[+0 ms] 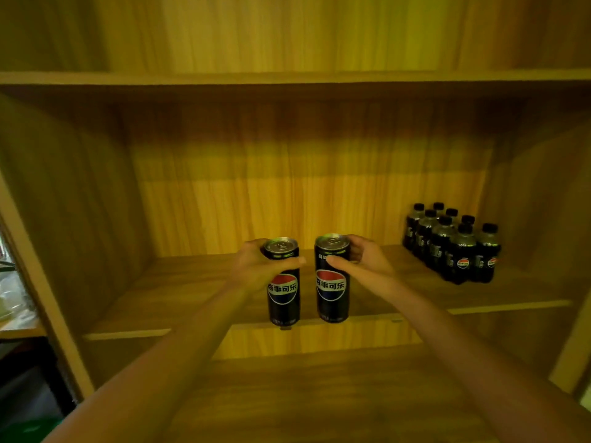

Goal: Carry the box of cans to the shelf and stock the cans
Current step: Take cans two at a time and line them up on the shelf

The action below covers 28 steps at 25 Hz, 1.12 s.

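The left hand (pixel 256 266) has its grip wrapped around the upper part of a black cola can (pixel 283 282), upright at the front edge of the wooden shelf (pixel 179 282). Just beside it, not touching, the right hand (pixel 364 263) grips a second black can (pixel 332 279) near its top, also upright at the shelf edge. Whether the cans' bases rest on the board cannot be told. Farther right, well apart, a cluster of small dark bottles (pixel 454 247) stands on the same shelf.
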Tool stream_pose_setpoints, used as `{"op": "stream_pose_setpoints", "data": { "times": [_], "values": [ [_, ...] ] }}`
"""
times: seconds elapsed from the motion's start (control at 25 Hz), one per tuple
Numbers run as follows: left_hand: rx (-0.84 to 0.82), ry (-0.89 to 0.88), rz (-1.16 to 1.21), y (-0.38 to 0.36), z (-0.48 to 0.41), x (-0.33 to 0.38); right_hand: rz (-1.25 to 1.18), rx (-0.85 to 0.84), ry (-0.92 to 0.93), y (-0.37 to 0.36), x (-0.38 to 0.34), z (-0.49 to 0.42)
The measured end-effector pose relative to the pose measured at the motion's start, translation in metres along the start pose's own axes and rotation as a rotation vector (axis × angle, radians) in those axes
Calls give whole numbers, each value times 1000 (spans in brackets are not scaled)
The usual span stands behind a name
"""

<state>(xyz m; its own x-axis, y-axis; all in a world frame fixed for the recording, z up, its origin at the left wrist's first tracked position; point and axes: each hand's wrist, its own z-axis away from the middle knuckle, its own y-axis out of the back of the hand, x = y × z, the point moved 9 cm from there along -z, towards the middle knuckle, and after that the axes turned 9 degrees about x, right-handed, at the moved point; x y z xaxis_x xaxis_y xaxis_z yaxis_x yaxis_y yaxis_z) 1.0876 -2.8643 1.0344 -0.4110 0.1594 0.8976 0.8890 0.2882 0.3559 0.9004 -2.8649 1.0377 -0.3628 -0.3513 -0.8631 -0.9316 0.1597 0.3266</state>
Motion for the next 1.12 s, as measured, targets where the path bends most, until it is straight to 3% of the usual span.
{"op": "stream_pose_setpoints", "data": {
  "times": [0.44,0.72,1.12],
  "values": [
    [74,118,-6,-30,-99,-65,-30,-130,-22,-61,80,-115],
    [3,105,-24,-46,-142,-79,-11,-150,-47,-87,106,-142],
    [37,105,53,-55,-167,-114,-3,-185,-85,-106,136,-160]
  ]
}}
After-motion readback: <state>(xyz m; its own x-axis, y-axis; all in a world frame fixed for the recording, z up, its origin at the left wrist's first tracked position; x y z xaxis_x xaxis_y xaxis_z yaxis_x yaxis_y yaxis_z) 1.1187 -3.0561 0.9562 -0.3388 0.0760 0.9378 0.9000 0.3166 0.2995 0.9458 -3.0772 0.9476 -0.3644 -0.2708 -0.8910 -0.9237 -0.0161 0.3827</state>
